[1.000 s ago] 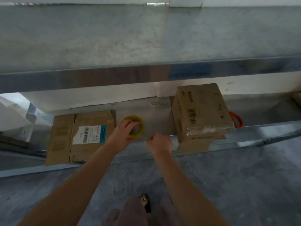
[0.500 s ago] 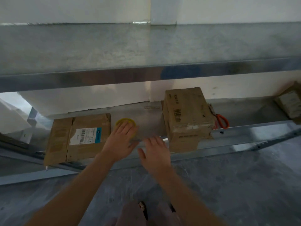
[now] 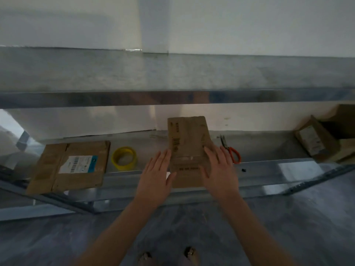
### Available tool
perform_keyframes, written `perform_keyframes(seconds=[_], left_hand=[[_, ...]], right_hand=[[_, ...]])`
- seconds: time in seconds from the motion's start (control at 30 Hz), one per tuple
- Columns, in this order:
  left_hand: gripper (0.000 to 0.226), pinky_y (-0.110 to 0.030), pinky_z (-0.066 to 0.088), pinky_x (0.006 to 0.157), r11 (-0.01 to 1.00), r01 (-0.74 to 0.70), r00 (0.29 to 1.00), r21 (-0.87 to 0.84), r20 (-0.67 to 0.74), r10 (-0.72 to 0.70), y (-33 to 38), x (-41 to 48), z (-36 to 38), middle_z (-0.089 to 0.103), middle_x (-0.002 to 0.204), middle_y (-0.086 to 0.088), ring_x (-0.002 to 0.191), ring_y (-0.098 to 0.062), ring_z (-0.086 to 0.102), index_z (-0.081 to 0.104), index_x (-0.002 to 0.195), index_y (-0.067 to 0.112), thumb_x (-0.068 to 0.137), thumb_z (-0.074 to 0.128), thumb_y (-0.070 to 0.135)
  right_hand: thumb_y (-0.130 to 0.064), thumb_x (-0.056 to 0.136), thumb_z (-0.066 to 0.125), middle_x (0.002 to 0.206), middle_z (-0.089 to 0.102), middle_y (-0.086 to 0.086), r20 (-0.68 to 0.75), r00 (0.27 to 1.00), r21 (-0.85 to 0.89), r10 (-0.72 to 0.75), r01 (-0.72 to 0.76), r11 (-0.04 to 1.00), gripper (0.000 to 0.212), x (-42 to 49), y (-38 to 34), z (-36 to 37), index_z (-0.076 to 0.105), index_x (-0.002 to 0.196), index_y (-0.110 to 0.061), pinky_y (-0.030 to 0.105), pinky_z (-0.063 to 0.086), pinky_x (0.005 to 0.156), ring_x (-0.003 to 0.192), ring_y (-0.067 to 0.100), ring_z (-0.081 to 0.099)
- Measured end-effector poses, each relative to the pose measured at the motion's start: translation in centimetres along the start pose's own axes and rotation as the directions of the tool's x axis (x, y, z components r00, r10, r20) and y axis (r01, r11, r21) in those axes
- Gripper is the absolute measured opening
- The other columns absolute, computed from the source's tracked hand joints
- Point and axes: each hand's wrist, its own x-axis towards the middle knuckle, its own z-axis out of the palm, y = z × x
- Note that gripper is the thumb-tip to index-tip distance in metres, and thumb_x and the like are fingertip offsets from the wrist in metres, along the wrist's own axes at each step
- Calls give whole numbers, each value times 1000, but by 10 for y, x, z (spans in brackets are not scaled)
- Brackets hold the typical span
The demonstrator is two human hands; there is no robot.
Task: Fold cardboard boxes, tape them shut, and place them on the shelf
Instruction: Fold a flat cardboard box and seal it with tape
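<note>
A folded brown cardboard box (image 3: 187, 144) stands on the lower metal shelf (image 3: 269, 166), its front overhanging the shelf edge. My left hand (image 3: 156, 179) lies with straight fingers against the box's left side. My right hand (image 3: 220, 169) lies with straight fingers against its right side. A yellow tape roll (image 3: 124, 158) lies on the shelf to the left of my hands, untouched. Farther left, a flattened cardboard box (image 3: 71, 167) with a white and blue label lies on the shelf.
Orange-handled scissors (image 3: 231, 151) lie just right of the box. More cardboard boxes (image 3: 317, 143) sit at the shelf's far right. The upper shelf (image 3: 172, 73) overhangs the work area. Grey floor and my feet (image 3: 167, 257) are below.
My left hand let go of the yellow tape roll, which now lies on the shelf. Both hands moved right and now flank the standing box.
</note>
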Motion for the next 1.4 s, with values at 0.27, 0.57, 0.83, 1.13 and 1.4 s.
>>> perform_keyframes(seconds=[0.27, 0.57, 0.83, 1.13, 1.4], left_hand=[[65, -27, 32, 106, 769, 282, 950, -574, 53, -309, 37, 9, 22, 28, 153, 3, 129, -6, 35, 10, 153, 30, 98, 43, 41], [51, -33, 52, 87, 884, 298, 919, -361, -140, -368, 40, 42, 4, 46, 111, 5, 95, -15, 56, 55, 124, 22, 84, 64, 51], [54, -37, 53, 88, 880, 265, 932, -395, -128, -338, 41, 48, 13, 34, 113, 5, 98, -18, 54, 46, 122, 16, 81, 72, 39], [55, -41, 51, 86, 902, 300, 921, -311, -153, -358, 48, 53, 17, 39, 118, -8, 105, -28, 50, 43, 119, 13, 82, 68, 45], [47, -17, 41, 79, 929, 183, 968, -322, 225, -112, 14, 69, -31, 44, 119, 2, 95, -8, 51, 48, 118, 23, 82, 72, 40]], right_hand=[[-27, 90, 69, 132, 61, -3, 128, 979, 605, 156, -202, 771, 59, 9, 30, 8, 44, 144, -26, 38, 51, 101, 119, 11, 59], [-41, 83, 75, 113, 56, -7, 36, 997, 458, 66, -75, 886, 45, 32, 33, 3, 59, 120, -21, 23, 50, 82, 94, 9, 57], [-54, 82, 71, 120, 47, -5, 51, 990, 445, 131, -140, 885, 55, 29, 23, 10, 49, 122, -23, 24, 50, 81, 99, 7, 50], [-55, 83, 68, 120, 50, 7, -35, 988, 338, 150, -129, 932, 57, 25, 9, 15, 45, 118, -16, 25, 45, 70, 98, 18, 55], [-41, 81, 77, 117, 58, -7, 324, 945, 482, -47, -123, 868, 52, 51, 47, -24, 56, 123, -21, 11, 45, 85, 97, 2, 55]])
